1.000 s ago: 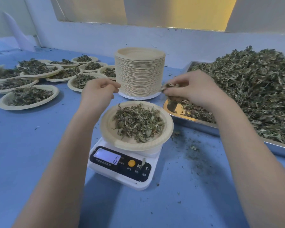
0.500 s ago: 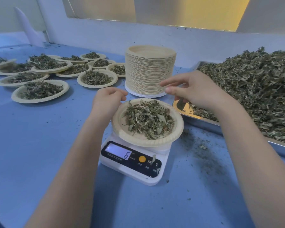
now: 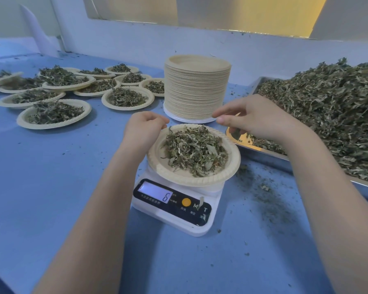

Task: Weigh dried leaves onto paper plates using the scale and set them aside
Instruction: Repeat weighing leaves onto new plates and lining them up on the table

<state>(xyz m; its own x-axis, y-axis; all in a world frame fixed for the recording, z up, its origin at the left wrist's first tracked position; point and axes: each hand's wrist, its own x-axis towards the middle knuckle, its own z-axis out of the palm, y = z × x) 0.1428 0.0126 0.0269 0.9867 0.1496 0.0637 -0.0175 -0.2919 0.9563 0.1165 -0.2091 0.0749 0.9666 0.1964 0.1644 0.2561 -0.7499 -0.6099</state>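
I log my left hand [image 3: 143,129]: fingers curled, pinching the far-left rim of the paper plate [image 3: 176,174] of dried leaves [image 3: 194,150], which sits on the white kitchen scale [image 3: 174,205] at mid-worktop, display reading 6. My right hand [image 3: 257,118]: fingers loosely spread, holding nothing, hovering over the plate's far-right rim. Plate stack [image 3: 197,88] just behind; steel tray [image 3: 261,154] of leaves at right edge; filled plates [image 3: 53,113] far left. Bare blue worktop [image 3: 51,187] near left.
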